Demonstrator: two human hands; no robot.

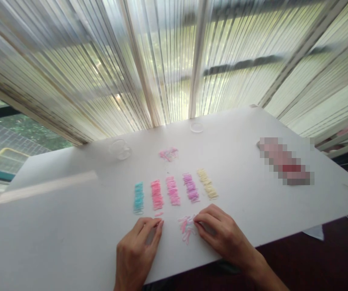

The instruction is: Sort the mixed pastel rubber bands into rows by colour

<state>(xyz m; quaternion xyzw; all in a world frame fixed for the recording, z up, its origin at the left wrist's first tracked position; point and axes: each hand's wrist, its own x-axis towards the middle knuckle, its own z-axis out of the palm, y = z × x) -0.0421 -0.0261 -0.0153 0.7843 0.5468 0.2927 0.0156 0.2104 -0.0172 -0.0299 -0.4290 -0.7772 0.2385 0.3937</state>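
Observation:
Small looped clips in pastel colours, too small to tell the exact kind, lie on a white table [79, 226]. They form columns: teal clips [138, 198], coral pink clips [157, 195], pink clips [173, 190], purple clips [190, 188] and pale yellow clips [207, 184]. One loose pink clip [159, 214] rests below the coral column, just beyond the pinched fingertips of my left hand [139, 246]. With thumb and index finger together, my right hand [222, 230] touches the edge of a loose mixed clip pile [187, 229]. Whatever either pinch holds is hidden.
Farther back lies another small pile of pink and white clips [168, 153]. Clear round plastic pieces [121, 149] and a clear disc [196, 127] are near the back edge. A pixelated pinkish object [285, 161] lies at right. Strip blinds [168, 60] hang behind the table.

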